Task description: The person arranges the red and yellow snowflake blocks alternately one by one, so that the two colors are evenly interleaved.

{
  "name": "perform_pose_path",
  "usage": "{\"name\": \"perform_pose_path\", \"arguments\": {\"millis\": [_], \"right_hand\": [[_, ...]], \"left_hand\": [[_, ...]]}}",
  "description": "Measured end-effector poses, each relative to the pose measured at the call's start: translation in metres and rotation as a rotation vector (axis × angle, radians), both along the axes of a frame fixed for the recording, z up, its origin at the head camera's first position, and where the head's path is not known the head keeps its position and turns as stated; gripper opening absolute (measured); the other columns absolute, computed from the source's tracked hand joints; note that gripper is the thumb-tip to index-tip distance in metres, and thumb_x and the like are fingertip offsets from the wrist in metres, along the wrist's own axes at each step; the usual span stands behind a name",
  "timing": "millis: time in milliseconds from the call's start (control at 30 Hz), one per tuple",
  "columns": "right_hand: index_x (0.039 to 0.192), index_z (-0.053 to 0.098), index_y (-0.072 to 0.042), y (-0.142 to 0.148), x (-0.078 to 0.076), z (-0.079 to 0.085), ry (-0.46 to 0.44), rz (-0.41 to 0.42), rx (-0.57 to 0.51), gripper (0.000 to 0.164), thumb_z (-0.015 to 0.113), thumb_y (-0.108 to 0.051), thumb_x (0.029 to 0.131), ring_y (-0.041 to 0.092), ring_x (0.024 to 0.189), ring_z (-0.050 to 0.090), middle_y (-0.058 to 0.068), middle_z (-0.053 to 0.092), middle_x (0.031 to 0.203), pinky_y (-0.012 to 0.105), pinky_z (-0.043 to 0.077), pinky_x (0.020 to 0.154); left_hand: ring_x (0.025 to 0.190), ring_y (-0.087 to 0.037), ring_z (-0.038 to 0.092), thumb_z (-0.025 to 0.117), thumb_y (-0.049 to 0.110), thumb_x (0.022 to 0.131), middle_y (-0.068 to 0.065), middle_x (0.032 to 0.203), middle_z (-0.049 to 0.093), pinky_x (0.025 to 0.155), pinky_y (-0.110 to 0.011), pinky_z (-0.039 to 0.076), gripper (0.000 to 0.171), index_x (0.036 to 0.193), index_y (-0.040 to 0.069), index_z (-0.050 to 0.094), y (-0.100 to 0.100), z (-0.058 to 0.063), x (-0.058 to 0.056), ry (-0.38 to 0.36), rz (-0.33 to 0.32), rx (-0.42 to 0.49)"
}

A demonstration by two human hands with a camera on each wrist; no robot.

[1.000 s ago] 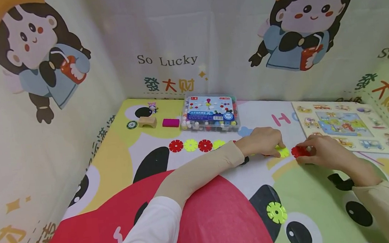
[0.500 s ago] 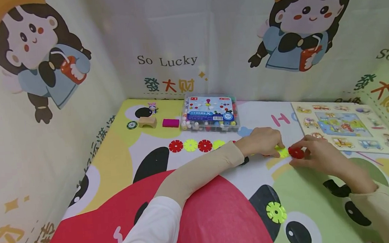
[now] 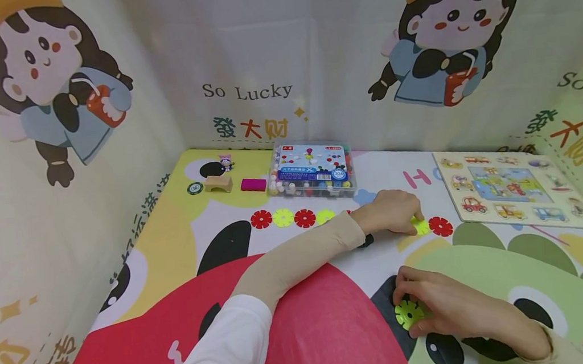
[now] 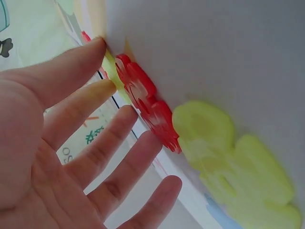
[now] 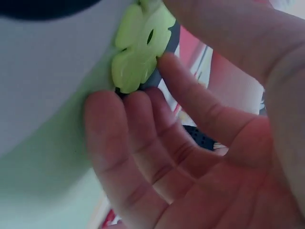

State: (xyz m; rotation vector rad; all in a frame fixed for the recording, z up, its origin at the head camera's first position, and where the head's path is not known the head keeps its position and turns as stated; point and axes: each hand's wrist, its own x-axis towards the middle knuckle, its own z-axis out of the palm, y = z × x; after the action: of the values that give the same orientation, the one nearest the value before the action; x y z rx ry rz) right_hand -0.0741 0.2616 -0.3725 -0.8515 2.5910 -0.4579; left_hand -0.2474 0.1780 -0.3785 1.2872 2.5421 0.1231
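My right hand [image 3: 450, 301] pinches a yellow-green snowflake disc [image 3: 408, 313] between thumb and fingertips, over a black patch of the printed tablecloth. In the right wrist view that disc [image 5: 143, 47] has its slotted rim at the fingertips. My left hand [image 3: 388, 211] reaches across to the row, its fingertips resting on another yellow-green disc [image 3: 420, 226]. A red disc [image 3: 440, 226] lies right beside that one, at the row's right end. The left wrist view shows the fingers extended beside red discs [image 4: 138, 88] and a nearer yellow disc [image 4: 233, 167]. My left forearm hides the row's middle.
Red [image 3: 261, 219] and yellow discs form the row's left part. Behind stand a clear box of beads [image 3: 311, 169], a magenta block [image 3: 253, 185], a wooden arch block [image 3: 218, 183] and a small figurine [image 3: 225, 162]. A picture puzzle board [image 3: 518, 190] lies back right.
My right hand set the red disc down beside the yellow one, let go, and moved toward me onto the loose yellow-green disc. My left hand stays at the row. The view shifted slightly.
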Motion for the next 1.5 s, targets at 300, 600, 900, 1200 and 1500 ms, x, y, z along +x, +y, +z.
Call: {"name": "perform_pose_path", "arguments": {"millis": [300, 600, 900, 1200, 1500], "right_hand": [[0.096, 0.057, -0.035, 0.006, 0.001, 0.003, -0.037, -0.027, 0.077, 0.050, 0.077, -0.064, 0.060, 0.000, 0.088, 0.044, -0.016, 0.045, 0.096, 0.023, 0.045, 0.072], [0.094, 0.056, -0.035, 0.004, 0.004, 0.002, -0.062, 0.019, 0.033, 0.040, 0.080, -0.051, 0.066, -0.003, 0.081, 0.045, -0.019, 0.048, 0.090, 0.020, 0.042, 0.068], [0.099, 0.063, -0.035, 0.002, 0.013, 0.006, 0.005, 0.077, -0.010, 0.033, 0.080, -0.038, 0.071, -0.007, 0.079, 0.047, -0.021, 0.053, 0.092, 0.020, 0.046, 0.065], [0.109, 0.069, -0.028, 0.001, 0.022, 0.004, 0.023, 0.125, -0.079, 0.039, 0.078, -0.021, 0.072, -0.006, 0.083, 0.047, -0.014, 0.051, 0.101, 0.015, 0.044, 0.063], [0.106, 0.067, -0.032, 0.010, 0.017, 0.001, -0.041, 0.112, -0.134, 0.037, 0.080, -0.027, 0.072, -0.006, 0.085, 0.048, -0.016, 0.051, 0.101, 0.015, 0.045, 0.064]], "left_hand": [[0.116, 0.000, 0.050, 0.066, 0.057, 0.080, 0.026, 0.126, 0.056, 0.083, -0.029, 0.042, 0.044, 0.121, 0.045, 0.060, 0.014, 0.000, -0.003, -0.014, 0.040, -0.011], [0.107, 0.005, 0.050, 0.065, 0.055, 0.081, 0.028, 0.131, 0.052, 0.076, -0.023, 0.043, 0.048, 0.126, 0.051, 0.051, 0.034, -0.003, 0.001, -0.032, -0.043, 0.022], [0.100, 0.004, 0.052, 0.067, 0.050, 0.082, 0.025, 0.120, 0.060, 0.076, -0.021, 0.043, 0.044, 0.124, 0.050, 0.054, 0.038, -0.004, 0.006, 0.013, -0.072, 0.023], [0.104, 0.003, 0.054, 0.067, 0.047, 0.083, 0.026, 0.121, 0.060, 0.076, -0.023, 0.044, 0.040, 0.122, 0.049, 0.057, 0.043, -0.005, 0.005, 0.029, -0.053, 0.022], [0.098, 0.003, 0.054, 0.066, 0.049, 0.083, 0.025, 0.115, 0.062, 0.072, -0.022, 0.044, 0.035, 0.118, 0.048, 0.061, 0.046, -0.002, 0.007, 0.052, -0.059, -0.004]]}}
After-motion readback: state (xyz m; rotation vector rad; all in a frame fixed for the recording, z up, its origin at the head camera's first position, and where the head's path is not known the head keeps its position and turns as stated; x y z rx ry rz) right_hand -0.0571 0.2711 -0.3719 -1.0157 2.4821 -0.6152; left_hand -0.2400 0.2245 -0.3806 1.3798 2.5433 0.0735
